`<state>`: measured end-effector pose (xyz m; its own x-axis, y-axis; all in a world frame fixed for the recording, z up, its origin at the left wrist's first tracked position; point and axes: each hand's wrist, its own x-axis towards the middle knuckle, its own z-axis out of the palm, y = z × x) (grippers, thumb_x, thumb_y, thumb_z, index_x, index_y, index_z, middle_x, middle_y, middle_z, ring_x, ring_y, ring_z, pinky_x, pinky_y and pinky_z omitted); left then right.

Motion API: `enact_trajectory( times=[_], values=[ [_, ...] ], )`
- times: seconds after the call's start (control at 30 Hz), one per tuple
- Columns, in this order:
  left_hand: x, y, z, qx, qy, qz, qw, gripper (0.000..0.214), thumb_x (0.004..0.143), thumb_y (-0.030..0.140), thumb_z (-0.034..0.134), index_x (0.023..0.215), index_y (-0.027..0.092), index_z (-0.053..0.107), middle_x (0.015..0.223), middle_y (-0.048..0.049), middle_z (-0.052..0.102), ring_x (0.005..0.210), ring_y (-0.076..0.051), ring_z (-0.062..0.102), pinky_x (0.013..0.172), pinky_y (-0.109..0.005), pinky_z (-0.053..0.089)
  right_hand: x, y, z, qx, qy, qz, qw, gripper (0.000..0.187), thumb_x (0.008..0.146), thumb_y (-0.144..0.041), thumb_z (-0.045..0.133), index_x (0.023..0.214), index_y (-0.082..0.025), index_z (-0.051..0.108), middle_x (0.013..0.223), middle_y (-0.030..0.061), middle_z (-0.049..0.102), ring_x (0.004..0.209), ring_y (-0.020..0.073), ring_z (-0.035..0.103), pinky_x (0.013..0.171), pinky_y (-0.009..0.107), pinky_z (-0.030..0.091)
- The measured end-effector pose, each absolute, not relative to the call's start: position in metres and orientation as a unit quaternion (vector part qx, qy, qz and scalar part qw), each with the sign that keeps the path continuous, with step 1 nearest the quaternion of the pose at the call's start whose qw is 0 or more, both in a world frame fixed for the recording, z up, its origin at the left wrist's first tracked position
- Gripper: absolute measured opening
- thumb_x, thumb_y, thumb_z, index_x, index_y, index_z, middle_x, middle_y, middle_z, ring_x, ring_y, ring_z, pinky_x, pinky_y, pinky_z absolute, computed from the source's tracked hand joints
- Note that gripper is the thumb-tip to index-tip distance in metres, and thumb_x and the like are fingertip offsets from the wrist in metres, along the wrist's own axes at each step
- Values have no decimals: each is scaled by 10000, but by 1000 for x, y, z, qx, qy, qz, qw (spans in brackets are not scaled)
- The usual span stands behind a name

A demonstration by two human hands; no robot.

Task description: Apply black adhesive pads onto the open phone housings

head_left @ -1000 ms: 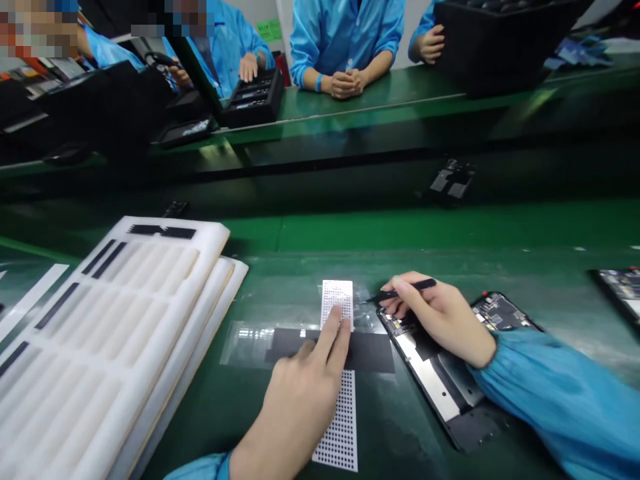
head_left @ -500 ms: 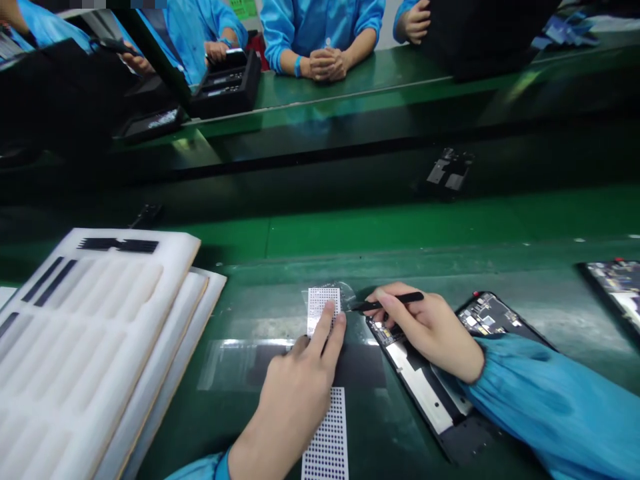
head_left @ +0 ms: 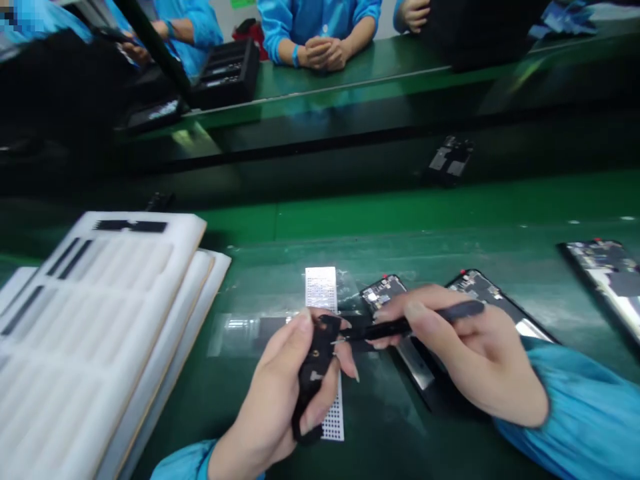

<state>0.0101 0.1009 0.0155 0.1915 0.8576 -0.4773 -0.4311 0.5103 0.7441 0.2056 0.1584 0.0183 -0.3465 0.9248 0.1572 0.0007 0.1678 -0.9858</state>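
Observation:
My left hand (head_left: 273,383) grips a small flat black phone cover plate (head_left: 314,373) between thumb and fingers, tilted up above the table. In my right hand (head_left: 465,353) is a pair of black tweezers (head_left: 463,309), closed in a pinch. Their tips touch or nearly touch the plate's right edge; the exact contact is too small to make out. Behind and below my left hand lies a white sheet with rows of dark dots (head_left: 320,283), partly hidden by the hand. An opened phone body (head_left: 384,291) lies partly under my right hand.
A second opened phone body (head_left: 477,288) lies by my right sleeve, and another (head_left: 607,270) farther right. Stacked white foam trays (head_left: 115,320) with black strips fill the left. One dark phone part (head_left: 450,160) sits beyond the green ledge. Co-workers' hands (head_left: 325,53) rest across the bench.
My left hand has left the dotted sheet and now holds the black cover plate. My right hand, still with the tweezers, has moved nearer to me, its tips now at the plate.

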Motion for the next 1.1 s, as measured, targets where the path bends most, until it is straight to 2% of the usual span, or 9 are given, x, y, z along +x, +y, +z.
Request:
enact_trajectory(
  times=[0.3, 0.53, 0.77, 0.97, 1.1],
  values=[
    [14, 91, 18, 220, 362, 464, 778, 391, 1060, 404, 301, 1036, 156, 602, 776, -47, 687, 326, -19, 381, 305, -135, 273, 206, 147, 16, -369, -711, 426, 420, 194, 994, -275, 568, 947, -294, 755, 882, -5, 798, 795, 160, 769, 702, 201, 637],
    [16, 89, 20, 206, 348, 474, 782, 389, 1062, 389, 302, 1016, 145, 600, 741, -42, 678, 322, -18, 374, 306, -132, 282, 202, 136, 15, -413, -653, 463, 434, 215, 991, -414, 569, 945, -354, 770, 874, -13, 790, 808, 170, 760, 708, 224, 635],
    [18, 87, 20, 193, 376, 469, 776, 394, 1059, 415, 319, 986, 146, 597, 740, -43, 679, 323, -15, 368, 310, -138, 259, 208, 142, 9, -359, -722, 418, 418, 205, 995, -264, 554, 1043, -350, 734, 933, -40, 793, 859, 163, 763, 762, 207, 624],
    [13, 85, 21, 207, 363, 475, 774, 320, 1060, 391, 302, 1008, 166, 523, 749, -55, 689, 321, -20, 349, 289, -138, 209, 211, 147, 5, -297, -757, 393, 429, 222, 1003, -204, 510, 1083, -306, 690, 924, -13, 781, 909, 162, 752, 870, 230, 596],
    [9, 82, 20, 272, 312, 472, 778, 193, 1024, 312, 426, 1104, 169, 528, 656, 6, 619, 321, -24, 307, 292, -139, 218, 211, 150, 7, -275, -766, 376, 442, 213, 1021, -207, 490, 1069, -275, 686, 901, 3, 779, 902, 160, 751, 849, 227, 600]
  ],
)
